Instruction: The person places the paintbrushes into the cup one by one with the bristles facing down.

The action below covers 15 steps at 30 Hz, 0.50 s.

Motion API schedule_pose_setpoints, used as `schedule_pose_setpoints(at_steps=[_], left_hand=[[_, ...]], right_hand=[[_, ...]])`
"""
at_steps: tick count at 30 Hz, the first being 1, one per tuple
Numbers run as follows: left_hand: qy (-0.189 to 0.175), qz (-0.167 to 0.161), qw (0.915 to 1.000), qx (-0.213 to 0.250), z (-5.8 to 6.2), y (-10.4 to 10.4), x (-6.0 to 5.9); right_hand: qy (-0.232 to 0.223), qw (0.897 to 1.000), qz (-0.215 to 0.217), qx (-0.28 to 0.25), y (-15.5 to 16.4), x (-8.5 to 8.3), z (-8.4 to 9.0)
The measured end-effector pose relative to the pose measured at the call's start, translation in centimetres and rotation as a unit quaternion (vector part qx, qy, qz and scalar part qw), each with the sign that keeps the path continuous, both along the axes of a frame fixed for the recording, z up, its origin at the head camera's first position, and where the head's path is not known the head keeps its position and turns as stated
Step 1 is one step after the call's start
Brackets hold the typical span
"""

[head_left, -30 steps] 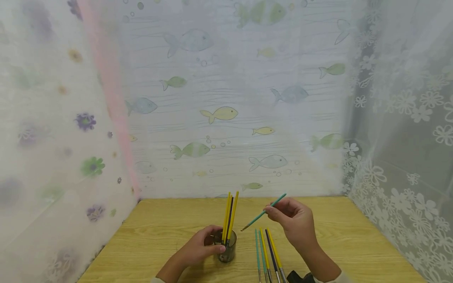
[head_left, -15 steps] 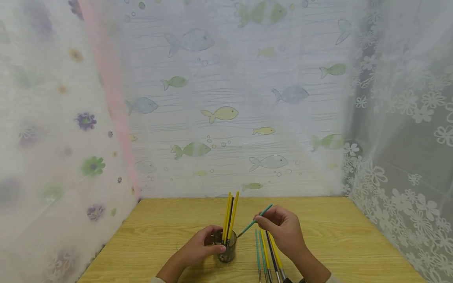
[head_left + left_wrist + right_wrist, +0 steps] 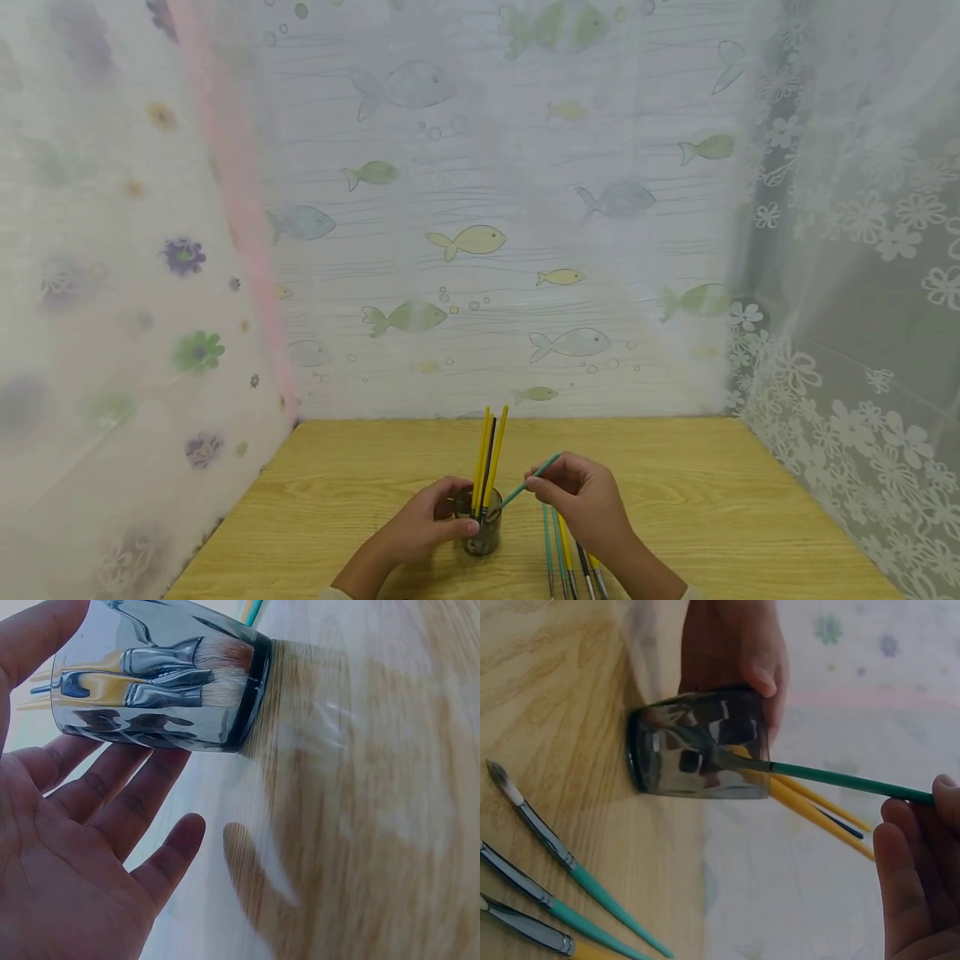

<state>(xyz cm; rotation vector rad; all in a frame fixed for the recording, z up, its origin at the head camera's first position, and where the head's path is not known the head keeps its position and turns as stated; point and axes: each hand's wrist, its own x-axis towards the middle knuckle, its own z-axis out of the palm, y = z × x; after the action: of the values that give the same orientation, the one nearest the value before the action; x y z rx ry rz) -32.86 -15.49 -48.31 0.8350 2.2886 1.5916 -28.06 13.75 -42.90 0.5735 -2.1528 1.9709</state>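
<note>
Green brush: we see the right hand point(image 3: 581, 500) pinching a green-handled brush point(image 3: 527, 483) near its handle end; its bristle end is inside the clear cup point(image 3: 480, 527).
Axis: its long axis slants, with the handle end up and to the right toward the right hand and the ferrule end down and to the left past the cup's rim. In the right wrist view the green-handled brush point(image 3: 840, 780) runs from the fingers point(image 3: 911, 862) into the mouth of the clear cup point(image 3: 701, 746).
Left hand: the left hand point(image 3: 423, 527) grasps the cup from its left side, thumb over the front wall; in the left wrist view the fingers lie along the wall of the clear cup point(image 3: 161, 671).
Cup contents: yellow brushes point(image 3: 491, 454) and one dark brush point(image 3: 487, 462) stand nearly upright, bristles down, just left of where the green one enters.
Nearby: we count several spare brushes point(image 3: 566, 558), green, yellow and dark, lying side by side on the wooden table point(image 3: 750, 517) under the right wrist.
Surround: fish-print and floral curtains point(image 3: 465, 242) close off the table's far and side edges.
</note>
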Motion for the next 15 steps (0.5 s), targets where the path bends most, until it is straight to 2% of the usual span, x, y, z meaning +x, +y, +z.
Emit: schedule_pose_setpoints(at_steps=[9,15], left_hand=[[-0.001,-0.001,1.0000,0.001,0.14,0.03,0.11],[0.002,-0.009,0.9999,0.006,-0.12,0.12,-0.06]], right_hand=[[-0.007,0.999,-0.001,0.054,-0.33,-0.01,-0.57],[-0.019,0.997,0.006,0.071,-0.58,0.04,-0.73]])
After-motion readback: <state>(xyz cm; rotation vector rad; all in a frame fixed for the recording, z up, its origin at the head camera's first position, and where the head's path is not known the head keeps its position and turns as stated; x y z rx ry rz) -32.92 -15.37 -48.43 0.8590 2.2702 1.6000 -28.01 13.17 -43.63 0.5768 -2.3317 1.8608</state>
